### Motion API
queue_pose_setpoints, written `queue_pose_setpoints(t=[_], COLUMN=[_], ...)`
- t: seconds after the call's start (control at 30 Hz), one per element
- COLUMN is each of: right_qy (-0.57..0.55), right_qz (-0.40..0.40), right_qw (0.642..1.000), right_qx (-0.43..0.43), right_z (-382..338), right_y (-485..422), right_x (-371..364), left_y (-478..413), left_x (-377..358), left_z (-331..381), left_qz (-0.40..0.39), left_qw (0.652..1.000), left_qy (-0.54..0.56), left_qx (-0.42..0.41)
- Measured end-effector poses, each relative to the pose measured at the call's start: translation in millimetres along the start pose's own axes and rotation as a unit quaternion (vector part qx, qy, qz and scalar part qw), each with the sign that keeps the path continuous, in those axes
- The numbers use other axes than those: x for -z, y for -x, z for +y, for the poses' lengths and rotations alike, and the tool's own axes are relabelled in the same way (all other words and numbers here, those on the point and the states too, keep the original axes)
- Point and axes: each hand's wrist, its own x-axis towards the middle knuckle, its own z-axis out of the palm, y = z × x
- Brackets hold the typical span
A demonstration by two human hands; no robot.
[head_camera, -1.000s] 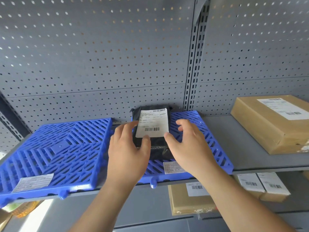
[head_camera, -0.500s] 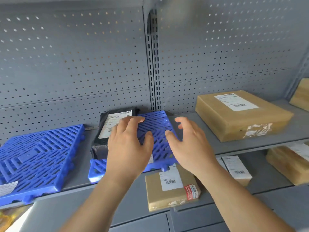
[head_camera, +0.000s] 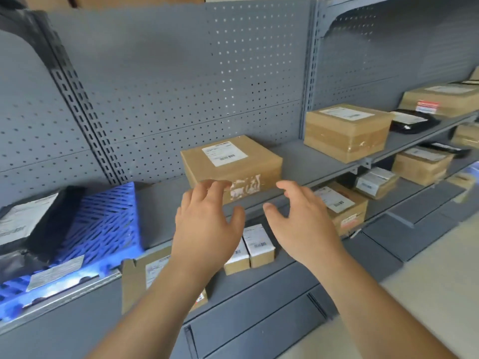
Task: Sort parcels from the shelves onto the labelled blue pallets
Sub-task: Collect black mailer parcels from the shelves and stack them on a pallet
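Head view | left hand (head_camera: pixel 204 226), right hand (head_camera: pixel 298 224): fingers spread, empty | advice: clasp cardboard box (head_camera: pixel 230 161) by both sides, lift level.

Upper shelf (head_camera: pixel 305 161): grey metal, running from the lower left to the upper right of the frame. Directly on it, left to right:
- blue pallet (head_camera: pixel 103 224), at the left edge
- centre box (head_camera: pixel 230 164), label up, near the front lip
- taped box (head_camera: pixel 347 133), right of centre
- black bag (head_camera: pixel 412 123)
- end box (head_camera: pixel 445 99), far right

Lower shelf (head_camera: pixel 404 200):
- flat box (head_camera: pixel 137 281), lower centre-left
- two small boxes (head_camera: pixel 248 250), side by side and touching
- three more boxes (head_camera: pixel 375 181), toward the right edge
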Motion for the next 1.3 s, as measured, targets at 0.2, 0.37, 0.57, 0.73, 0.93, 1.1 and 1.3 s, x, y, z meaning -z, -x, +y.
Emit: queue_pose_setpoints(t=[0.2, 0.37, 0.57, 0.73, 0.93, 1.1, 1.3], right_qy=[0.040, 0.065, 0.096, 0.135, 0.162, 0.171, 0.170], right_qz=[0.049, 0.075, 0.126, 0.147, 0.185, 0.203, 0.228], right_qw=[0.995, 0.985, 0.964, 0.944, 0.920, 0.902, 0.889], right_qx=[-0.074, -0.143, -0.212, -0.262, -0.306, -0.340, -0.359], right_z=[86, 145, 215, 266, 317, 357, 419], right_y=[8, 5, -16, -54, -103, -127, -149], right_x=[71, 117, 157, 187, 217, 236, 271], left_y=[-4, -20, -54, -94, -146, -168, -189], left_x=[-71, -128, -206, -270, -336, -382, -432], left_z=[87, 148, 216, 264, 318, 363, 431], left_qz=[-0.080, -0.127, -0.175, -0.193, -0.220, -0.251, -0.274], left_qw=[0.994, 0.985, 0.966, 0.950, 0.929, 0.907, 0.890], left_qy=[0.008, 0.034, 0.074, 0.117, 0.140, 0.163, 0.172], left_qx=[-0.069, -0.115, -0.172, -0.217, -0.262, -0.296, -0.322])
